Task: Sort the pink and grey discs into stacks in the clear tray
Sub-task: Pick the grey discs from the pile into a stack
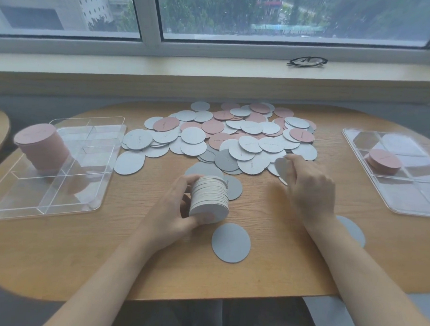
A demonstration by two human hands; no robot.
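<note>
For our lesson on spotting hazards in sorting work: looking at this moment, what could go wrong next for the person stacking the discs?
1. The left hand grips a thick grey stack on its side; loosening the grip could let it fan out.
2. The right forearm lies over a loose grey disc near the table edge and may sweep it off.
3. The tall pink stack in the left clear tray could topple if bumped.

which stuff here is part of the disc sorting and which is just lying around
Part of the job:
grey stack in the left hand
grey disc in the right hand
loose pile
left tray with pink stack
right tray with short pink stack

Lying about:
glasses on the sill
</note>
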